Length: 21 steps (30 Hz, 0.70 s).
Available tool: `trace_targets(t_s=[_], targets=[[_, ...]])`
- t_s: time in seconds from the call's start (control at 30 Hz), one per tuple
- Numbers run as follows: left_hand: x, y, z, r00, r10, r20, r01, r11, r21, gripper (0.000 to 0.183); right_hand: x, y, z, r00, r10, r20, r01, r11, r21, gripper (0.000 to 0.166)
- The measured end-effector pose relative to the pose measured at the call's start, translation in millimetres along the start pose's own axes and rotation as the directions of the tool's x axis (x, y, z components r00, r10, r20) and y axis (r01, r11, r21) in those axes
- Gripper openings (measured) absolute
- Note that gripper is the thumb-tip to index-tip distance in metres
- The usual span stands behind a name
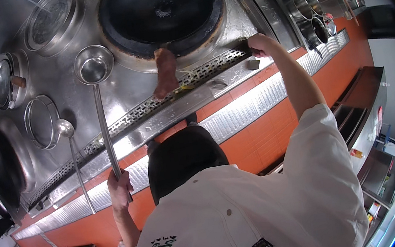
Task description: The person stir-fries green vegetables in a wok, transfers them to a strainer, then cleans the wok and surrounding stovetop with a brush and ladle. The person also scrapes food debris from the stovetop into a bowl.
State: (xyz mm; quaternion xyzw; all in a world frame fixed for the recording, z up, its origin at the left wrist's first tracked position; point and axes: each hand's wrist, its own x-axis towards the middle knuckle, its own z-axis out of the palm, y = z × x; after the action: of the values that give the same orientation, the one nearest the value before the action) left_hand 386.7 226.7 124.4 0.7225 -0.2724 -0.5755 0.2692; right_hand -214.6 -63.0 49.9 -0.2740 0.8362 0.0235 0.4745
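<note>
A long-handled metal ladle (94, 65) is held in my left hand (120, 190), which is closed round the lower end of its handle; the bowl rests over the steel cooktop. My right hand (261, 45) is curled at the right end of the perforated drain strip (212, 68), near the cooktop's front edge; whether it grips anything is hidden. Between the hands sits a large black wok (161, 10) in its burner ring, dark and wet-looking inside. Its handle, wrapped in reddish-brown cloth (165, 72), points towards me over the drain strip.
Left of the ladle are a wire ring stand (42, 122), a smaller ladle (65, 128), round metal pots (49, 21) and another wok (1, 172). Several metal seasoning containers (302, 6) stand at the upper right. Food scraps lie on the drain strip. A grooved metal grating (234, 116) crosses the orange floor.
</note>
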Motion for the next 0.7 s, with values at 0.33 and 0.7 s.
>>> trace_targets(t_s=[0.33, 0.7], targets=[[60, -48, -165, 0.968, 0.251, 0.007, -0.206, 0.779, 0.592, 0.020, -135, -35, 207, 0.989, -0.144, 0.026, 0.119, 0.897, 0.425, 0.019], [124, -45, -274, 0.886, 0.428, 0.179, -0.443, 0.663, 0.604, 0.021, -341, -93, 394, 0.971, -0.229, 0.064, 0.210, 0.952, 0.222, 0.041]])
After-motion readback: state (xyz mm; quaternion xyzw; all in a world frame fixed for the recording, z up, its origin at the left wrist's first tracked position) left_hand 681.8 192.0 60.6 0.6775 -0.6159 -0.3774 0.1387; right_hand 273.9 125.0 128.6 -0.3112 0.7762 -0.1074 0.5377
